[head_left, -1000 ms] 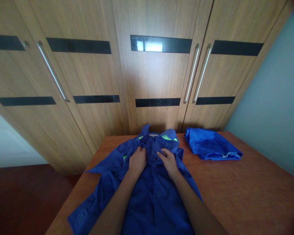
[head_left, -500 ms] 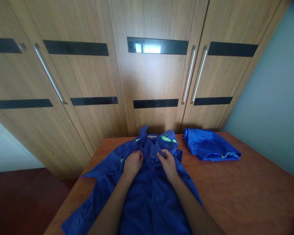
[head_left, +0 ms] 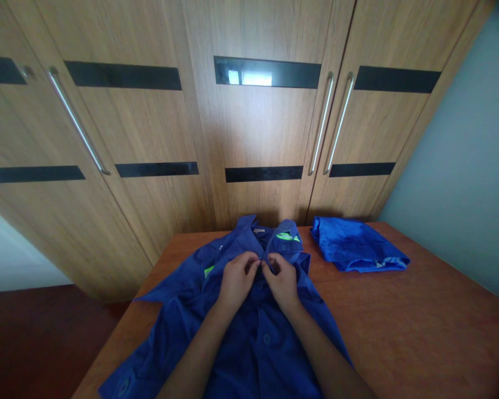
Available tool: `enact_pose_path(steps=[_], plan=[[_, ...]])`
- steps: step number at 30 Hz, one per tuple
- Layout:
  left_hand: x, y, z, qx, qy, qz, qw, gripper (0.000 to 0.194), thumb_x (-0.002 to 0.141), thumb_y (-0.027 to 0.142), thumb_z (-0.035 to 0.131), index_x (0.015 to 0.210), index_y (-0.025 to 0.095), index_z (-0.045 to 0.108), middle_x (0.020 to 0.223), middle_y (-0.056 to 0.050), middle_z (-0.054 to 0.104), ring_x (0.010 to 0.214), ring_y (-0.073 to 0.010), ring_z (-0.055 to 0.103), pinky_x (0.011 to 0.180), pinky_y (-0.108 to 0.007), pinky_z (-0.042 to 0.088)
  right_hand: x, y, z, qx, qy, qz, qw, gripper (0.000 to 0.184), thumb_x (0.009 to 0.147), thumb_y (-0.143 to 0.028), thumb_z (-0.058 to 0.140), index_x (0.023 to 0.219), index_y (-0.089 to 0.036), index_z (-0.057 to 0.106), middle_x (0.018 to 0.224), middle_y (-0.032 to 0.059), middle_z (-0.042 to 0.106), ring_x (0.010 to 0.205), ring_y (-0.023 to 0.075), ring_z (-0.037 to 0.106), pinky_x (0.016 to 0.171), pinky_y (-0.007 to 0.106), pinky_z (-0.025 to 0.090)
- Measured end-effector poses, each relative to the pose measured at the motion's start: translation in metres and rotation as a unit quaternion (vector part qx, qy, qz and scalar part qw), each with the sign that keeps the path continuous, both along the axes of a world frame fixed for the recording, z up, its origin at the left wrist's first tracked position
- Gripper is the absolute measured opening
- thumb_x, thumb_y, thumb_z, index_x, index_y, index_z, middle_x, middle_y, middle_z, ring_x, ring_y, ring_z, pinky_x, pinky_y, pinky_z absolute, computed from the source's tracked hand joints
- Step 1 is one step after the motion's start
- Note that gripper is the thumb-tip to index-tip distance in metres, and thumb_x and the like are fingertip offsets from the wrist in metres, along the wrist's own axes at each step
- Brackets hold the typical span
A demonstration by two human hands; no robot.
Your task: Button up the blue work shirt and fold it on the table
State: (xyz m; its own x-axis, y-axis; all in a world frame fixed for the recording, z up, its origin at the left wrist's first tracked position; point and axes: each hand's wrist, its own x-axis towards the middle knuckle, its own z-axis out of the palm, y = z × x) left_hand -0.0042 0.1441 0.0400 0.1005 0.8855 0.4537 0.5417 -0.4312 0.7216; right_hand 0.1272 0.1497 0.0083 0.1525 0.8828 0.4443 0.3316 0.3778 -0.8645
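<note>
A blue button-up shirt [head_left: 237, 354] with bright green trim lies spread on the brown table, its collar toward the wardrobe. At the front placket just below the collar, my left hand [head_left: 239, 280] pinches one edge of the cloth. Close beside it, my right hand [head_left: 281, 280] pinches the opposite edge, so the fingertips of both hands nearly meet. Whatever small part sits between the fingertips is hidden. Lower on the placket a round button [head_left: 266, 338] shows.
A folded blue garment [head_left: 357, 244] rests at the table's back right. Behind the table [head_left: 424, 327] stands a wooden wardrobe [head_left: 261, 133] with metal handles and dark strips. A pale wall [head_left: 461, 183] closes off the right side.
My left hand has moved right, bringing its edge of the shirt against the other. My right hand has shifted slightly left, and the left collar side now lies flatter.
</note>
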Motion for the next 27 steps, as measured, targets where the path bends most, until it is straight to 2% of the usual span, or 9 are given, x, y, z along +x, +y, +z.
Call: enact_pose_path(steps=[6,14,17,23,27], plan=[[-0.004,0.002,-0.004,0.011,0.017,-0.007,1.000,0.010,0.083,0.024,0.055,0.084,0.022,0.065,0.082,-0.003,0.069,0.077,-0.0178,0.063,0.074,-0.026,0.046,0.000,0.000,-0.001,-0.027,0.060,0.001,0.998,0.020,0.076,-0.034,0.057,0.083,-0.017,0.065,0.065,0.0004,0.059,0.060,0.0159,0.053,0.058,0.026,0.043],[-0.003,0.001,-0.003,0.052,0.089,0.002,0.995,0.012,0.086,0.021,0.051,0.087,0.021,0.063,0.086,-0.004,0.069,0.079,-0.0170,0.064,0.076,-0.026,0.047,0.001,0.003,0.000,-0.062,0.135,0.041,0.988,0.023,0.072,-0.036,0.062,0.084,-0.016,0.068,0.067,0.0019,0.063,0.062,0.0169,0.056,0.058,0.028,0.047],[-0.003,0.000,-0.005,0.066,0.098,0.013,0.993,0.012,0.086,0.018,0.051,0.087,0.021,0.063,0.086,-0.003,0.069,0.081,-0.0171,0.064,0.077,-0.027,0.048,0.001,0.004,-0.002,-0.066,0.157,0.075,0.982,0.023,0.072,-0.035,0.063,0.085,-0.017,0.068,0.071,0.0021,0.065,0.065,0.0172,0.057,0.060,0.028,0.047],[-0.004,0.005,-0.011,0.074,0.064,0.039,0.994,0.011,0.084,0.017,0.053,0.085,0.020,0.063,0.081,-0.003,0.069,0.076,-0.0165,0.065,0.073,-0.027,0.049,0.000,0.001,-0.002,-0.077,0.217,0.196,0.953,0.027,0.071,-0.034,0.068,0.093,-0.021,0.063,0.071,-0.0016,0.062,0.062,0.0140,0.056,0.057,0.025,0.044],[-0.004,0.006,-0.013,0.047,0.027,0.036,0.998,0.010,0.084,0.018,0.054,0.083,0.019,0.064,0.080,-0.002,0.070,0.074,-0.0157,0.065,0.072,-0.025,0.049,0.000,0.002,-0.002,-0.084,0.221,0.201,0.951,0.025,0.079,-0.042,0.058,0.092,-0.021,0.062,0.064,-0.0023,0.059,0.054,0.0131,0.054,0.052,0.025,0.043]])
